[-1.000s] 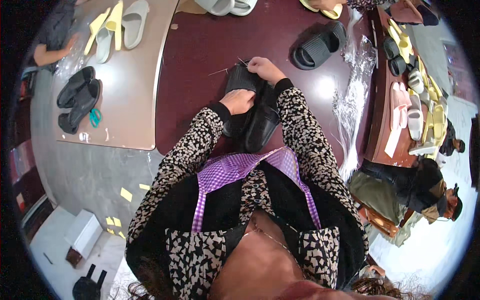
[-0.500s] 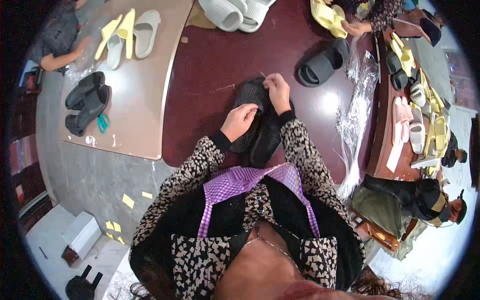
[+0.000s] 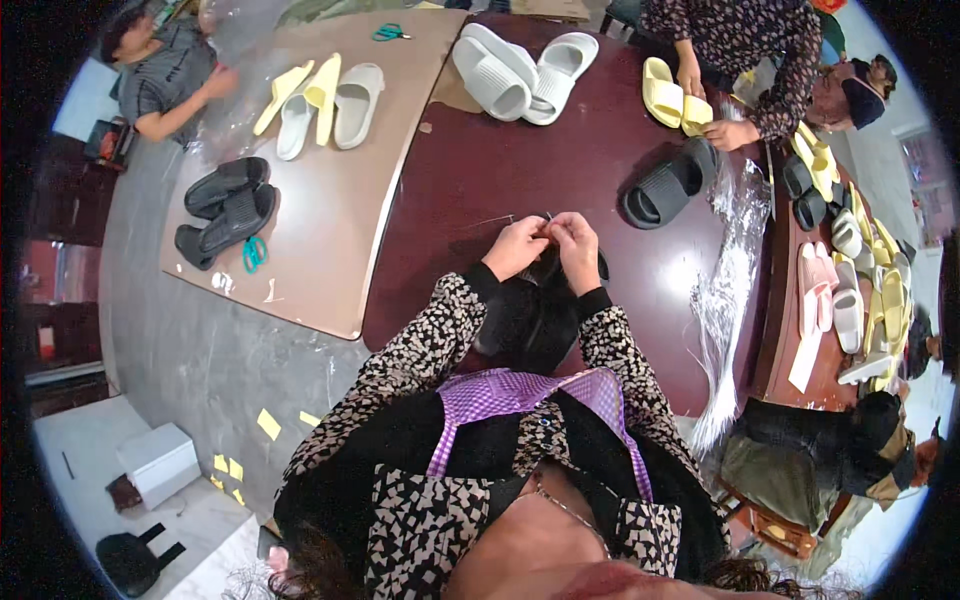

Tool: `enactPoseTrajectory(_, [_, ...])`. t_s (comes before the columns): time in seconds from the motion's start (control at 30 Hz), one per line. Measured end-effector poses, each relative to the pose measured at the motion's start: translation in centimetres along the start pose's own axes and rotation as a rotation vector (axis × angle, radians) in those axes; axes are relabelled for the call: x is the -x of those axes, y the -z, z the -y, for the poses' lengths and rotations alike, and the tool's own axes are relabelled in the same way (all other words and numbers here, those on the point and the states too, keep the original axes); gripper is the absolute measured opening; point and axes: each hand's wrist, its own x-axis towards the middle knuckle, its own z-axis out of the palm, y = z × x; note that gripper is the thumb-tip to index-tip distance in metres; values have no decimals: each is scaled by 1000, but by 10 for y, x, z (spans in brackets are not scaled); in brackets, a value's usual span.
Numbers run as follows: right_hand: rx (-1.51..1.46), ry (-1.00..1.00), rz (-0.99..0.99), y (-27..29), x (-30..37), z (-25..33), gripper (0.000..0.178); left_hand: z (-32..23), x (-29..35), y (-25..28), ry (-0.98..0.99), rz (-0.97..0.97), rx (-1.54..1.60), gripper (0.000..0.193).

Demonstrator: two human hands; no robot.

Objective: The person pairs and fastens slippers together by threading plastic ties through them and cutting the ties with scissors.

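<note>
A pair of black slippers lies on the dark red table in front of me, partly hidden under my hands and sleeves. My left hand is closed, its fingertips pinched together over the far end of the pair. Right beside it, my right hand pinches too, and the fingertips of both hands meet. What they hold is too small to make out. A thin strand shows just left of the fingertips.
Grey slippers and a black slipper lie farther off. Clear plastic wrap runs along the right. A co-worker's hands touch yellow slippers. The left table holds black slippers and teal scissors.
My hands have come together; before, the left was at the slipper's strap and the right apart near the far end. The whole view has shifted, showing more of the far side.
</note>
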Motion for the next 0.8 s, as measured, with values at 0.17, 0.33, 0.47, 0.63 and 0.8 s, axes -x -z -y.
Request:
enactPoseTrajectory(0.17, [-37, -34, 11, -5, 10, 7, 6, 7, 0, 4, -48, -6, -240, 19])
enactPoseTrajectory(0.33, [2, -21, -18, -1, 17, 13, 5, 7, 2, -1, -22, 25, -68, 15])
enactPoseTrajectory(0.47, [136, 108, -23, 6, 19, 16, 2, -5, 2, -4, 17, 135, -53, 12])
enactPoseTrajectory(0.63, [-34, -3, -81, 11, 23, 11, 3, -4, 4, -6, 83, 80, -44, 12])
enactPoseTrajectory(0.8, [-128, -148, -169, 22, 37, 8, 6, -8, 10, -12, 229, -6, 65, 11])
